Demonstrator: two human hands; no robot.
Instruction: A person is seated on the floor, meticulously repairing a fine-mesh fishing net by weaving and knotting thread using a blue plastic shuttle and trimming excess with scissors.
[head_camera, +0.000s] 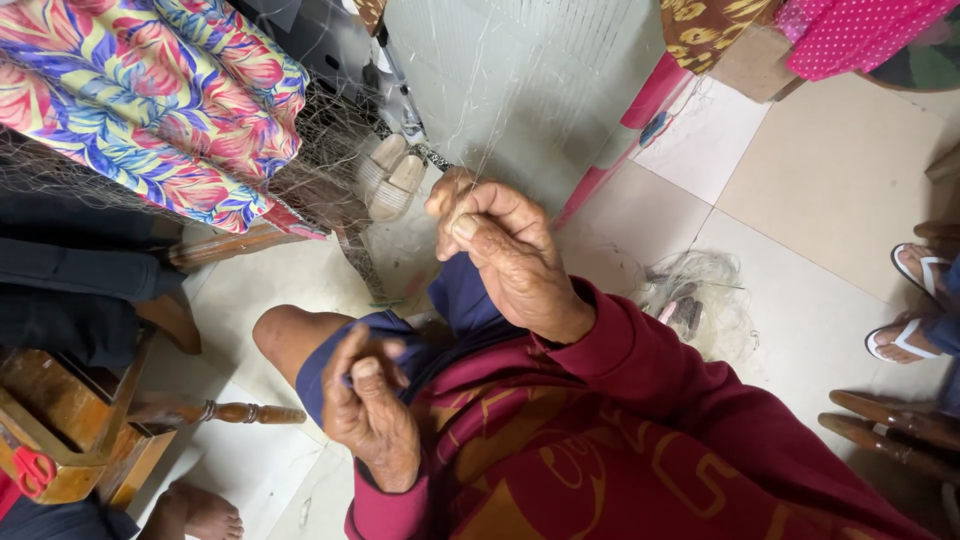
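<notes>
My right hand (505, 250) is raised in front of me, its thumb and fingers pinched on strands of a fine, nearly clear fishing net (330, 150) that stretches up and to the left. My left hand (368, 410) sits lower, near my bare knee (275, 335), fingers closed around a small thin dark tool that I cannot make out clearly. I wear a dark red sleeve and blue shorts.
A loose heap of net (700, 295) lies on the tiled floor at right. Beige sandals (392, 175) lie under the net. A person in floral cloth (150, 100) sits at left by wooden furniture (70, 430). Another person's feet in white flip-flops (915, 300) are at far right.
</notes>
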